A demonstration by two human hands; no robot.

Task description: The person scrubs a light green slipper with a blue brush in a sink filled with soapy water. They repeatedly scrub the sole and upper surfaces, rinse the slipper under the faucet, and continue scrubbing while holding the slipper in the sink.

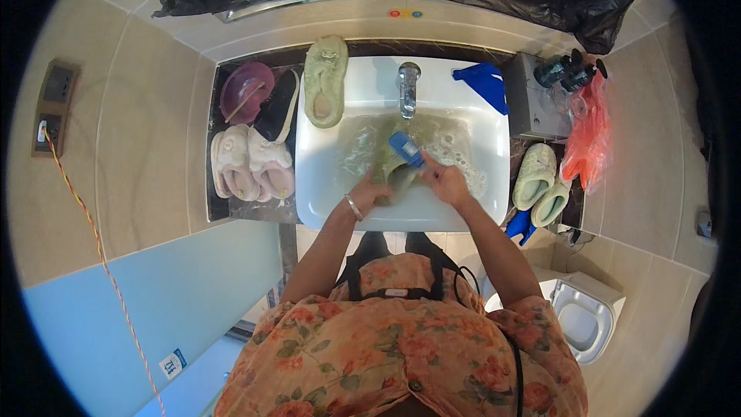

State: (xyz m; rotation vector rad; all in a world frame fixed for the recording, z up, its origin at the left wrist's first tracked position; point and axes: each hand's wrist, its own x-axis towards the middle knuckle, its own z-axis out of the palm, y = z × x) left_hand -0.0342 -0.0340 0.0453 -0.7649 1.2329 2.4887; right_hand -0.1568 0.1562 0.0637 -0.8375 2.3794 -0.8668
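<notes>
My right hand [446, 183] grips a blue scrub brush [406, 149] by its handle end, over the white washbasin [399, 220]. Just below the brush, my left hand [369, 196] holds a wet slipper [399, 176], greenish with a dark opening. The slipper is blurred and partly sunk in cloudy water [359, 139], so its outline is hard to make out. Foam [454, 153] floats at the right of the water. Another pale green fluffy slipper [325, 84] rests on the basin's back left rim, below and left of the chrome tap [408, 90].
Left on the dark counter are a pink bowl [246, 92], a dark shoe [277, 107] and white fluffy slippers [252, 165]. A blue cloth [483, 84] lies on the rim. Rightward stand a grey box [532, 104], pump bottles [564, 72], a red plastic bag [589, 127] and green slippers [534, 176].
</notes>
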